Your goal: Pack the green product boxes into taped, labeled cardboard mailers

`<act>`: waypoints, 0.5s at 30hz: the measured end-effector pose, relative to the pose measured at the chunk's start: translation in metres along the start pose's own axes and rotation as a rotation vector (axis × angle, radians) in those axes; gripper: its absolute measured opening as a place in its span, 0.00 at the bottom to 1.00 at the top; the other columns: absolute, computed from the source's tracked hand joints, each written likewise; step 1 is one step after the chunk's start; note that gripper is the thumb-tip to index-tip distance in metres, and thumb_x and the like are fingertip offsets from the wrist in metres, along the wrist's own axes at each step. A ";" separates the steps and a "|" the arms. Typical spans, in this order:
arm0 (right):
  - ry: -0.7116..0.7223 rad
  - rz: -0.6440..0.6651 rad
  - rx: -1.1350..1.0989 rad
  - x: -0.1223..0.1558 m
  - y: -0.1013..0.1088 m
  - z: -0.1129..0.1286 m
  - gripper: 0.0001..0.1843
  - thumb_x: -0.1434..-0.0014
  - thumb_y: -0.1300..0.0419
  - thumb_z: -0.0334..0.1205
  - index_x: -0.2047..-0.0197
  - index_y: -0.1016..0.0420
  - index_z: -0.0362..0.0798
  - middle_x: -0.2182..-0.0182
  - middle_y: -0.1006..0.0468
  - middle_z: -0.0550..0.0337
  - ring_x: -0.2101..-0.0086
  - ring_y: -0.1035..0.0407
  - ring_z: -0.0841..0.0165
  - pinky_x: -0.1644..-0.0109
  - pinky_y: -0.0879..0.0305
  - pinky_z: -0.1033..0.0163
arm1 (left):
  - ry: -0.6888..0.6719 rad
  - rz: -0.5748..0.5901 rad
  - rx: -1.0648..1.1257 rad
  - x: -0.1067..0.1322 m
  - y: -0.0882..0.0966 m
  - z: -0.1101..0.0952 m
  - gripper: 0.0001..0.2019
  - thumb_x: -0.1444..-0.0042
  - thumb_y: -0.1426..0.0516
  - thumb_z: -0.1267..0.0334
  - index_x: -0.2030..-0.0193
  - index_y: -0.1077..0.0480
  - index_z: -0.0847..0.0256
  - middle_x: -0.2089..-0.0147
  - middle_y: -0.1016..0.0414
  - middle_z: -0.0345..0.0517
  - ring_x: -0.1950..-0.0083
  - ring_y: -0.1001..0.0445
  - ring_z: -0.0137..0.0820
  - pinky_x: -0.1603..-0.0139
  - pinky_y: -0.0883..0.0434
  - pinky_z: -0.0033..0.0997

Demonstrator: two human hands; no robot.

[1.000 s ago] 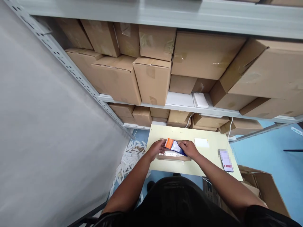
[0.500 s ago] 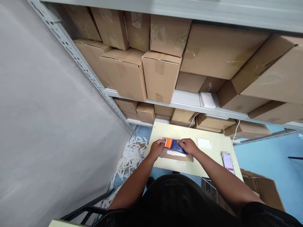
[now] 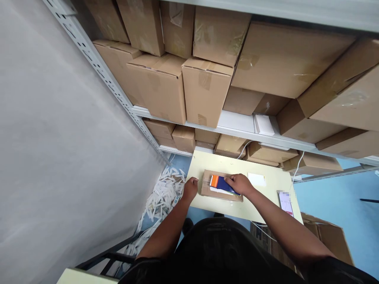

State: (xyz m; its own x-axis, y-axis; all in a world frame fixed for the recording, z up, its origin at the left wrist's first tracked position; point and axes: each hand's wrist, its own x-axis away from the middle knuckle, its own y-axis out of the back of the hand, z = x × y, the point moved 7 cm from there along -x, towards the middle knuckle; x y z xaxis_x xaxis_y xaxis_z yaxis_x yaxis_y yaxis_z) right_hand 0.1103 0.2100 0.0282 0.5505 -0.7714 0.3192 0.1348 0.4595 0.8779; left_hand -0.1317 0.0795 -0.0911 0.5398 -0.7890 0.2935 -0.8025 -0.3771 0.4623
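My right hand [image 3: 240,184] is closed on the edge of a flat dark blue packet [image 3: 222,184] with an orange end. Under that packet lies a small flat cardboard box [image 3: 209,192], with a white strip showing along the packet's lower edge. Whether the packet rests on the cardboard or is held just above it, I cannot tell. To the left of the box, my left hand [image 3: 190,190] is pinched shut, apart from the packet. What its fingertips hold, if anything, is too small to make out.
The pale yellow table [image 3: 204,158] also carries a white card [image 3: 256,179] and a phone [image 3: 285,204]. Behind it stands a shelf rack [image 3: 237,127] loaded with cardboard boxes [image 3: 207,92]. White scraps [image 3: 161,197] cover the floor at left; an open carton [image 3: 333,238] stands at lower right.
My left hand has come away from the packet's orange end and moved left. My right hand keeps its grip, and the packet has shifted slightly right. The view has tilted slightly.
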 end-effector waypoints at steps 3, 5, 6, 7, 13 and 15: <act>-0.008 0.011 0.031 -0.004 -0.001 0.001 0.31 0.31 0.50 0.61 0.75 0.21 0.52 0.75 0.20 0.54 0.69 0.27 0.61 0.67 0.47 0.61 | -0.012 0.044 0.006 0.002 -0.022 0.003 0.10 0.36 0.46 0.63 0.63 0.24 0.59 0.61 0.19 0.46 0.54 0.22 0.37 0.50 0.29 0.34; -0.017 0.022 0.044 -0.006 -0.002 0.000 0.32 0.30 0.51 0.62 0.73 0.19 0.52 0.72 0.18 0.53 0.67 0.26 0.61 0.66 0.45 0.61 | 0.001 0.069 0.025 0.002 -0.031 0.006 0.10 0.36 0.47 0.64 0.61 0.23 0.59 0.59 0.18 0.46 0.53 0.21 0.37 0.50 0.29 0.32; -0.022 0.031 0.052 -0.007 -0.003 -0.001 0.32 0.30 0.52 0.62 0.71 0.18 0.51 0.71 0.17 0.53 0.66 0.25 0.60 0.65 0.45 0.61 | 0.017 0.078 0.035 0.001 -0.035 0.008 0.11 0.36 0.47 0.64 0.59 0.23 0.59 0.57 0.17 0.46 0.52 0.21 0.36 0.50 0.29 0.32; -0.029 0.041 0.061 -0.007 -0.004 -0.002 0.32 0.30 0.52 0.62 0.70 0.17 0.51 0.70 0.17 0.52 0.65 0.25 0.60 0.65 0.44 0.61 | 0.037 0.087 0.047 0.001 -0.037 0.010 0.12 0.35 0.48 0.65 0.58 0.23 0.59 0.56 0.17 0.46 0.52 0.21 0.36 0.50 0.28 0.31; -0.046 0.088 0.115 -0.008 -0.006 -0.001 0.34 0.29 0.56 0.62 0.63 0.15 0.51 0.64 0.15 0.51 0.61 0.24 0.60 0.61 0.42 0.62 | 0.179 0.136 0.069 0.000 -0.044 0.018 0.15 0.35 0.49 0.64 0.52 0.22 0.62 0.52 0.16 0.50 0.53 0.19 0.36 0.55 0.27 0.30; -0.056 0.093 0.117 -0.008 -0.006 -0.001 0.34 0.29 0.56 0.63 0.62 0.15 0.51 0.63 0.15 0.51 0.60 0.24 0.60 0.61 0.42 0.62 | 0.208 0.140 0.051 -0.001 -0.040 0.018 0.13 0.37 0.47 0.65 0.52 0.22 0.62 0.50 0.17 0.51 0.51 0.19 0.37 0.53 0.27 0.31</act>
State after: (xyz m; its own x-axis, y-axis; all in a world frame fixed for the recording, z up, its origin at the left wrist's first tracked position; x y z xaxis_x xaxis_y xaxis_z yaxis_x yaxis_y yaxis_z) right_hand 0.1057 0.2139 0.0201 0.5091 -0.7525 0.4177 -0.0138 0.4781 0.8782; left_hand -0.1044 0.0863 -0.1248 0.4588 -0.7204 0.5201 -0.8822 -0.2991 0.3638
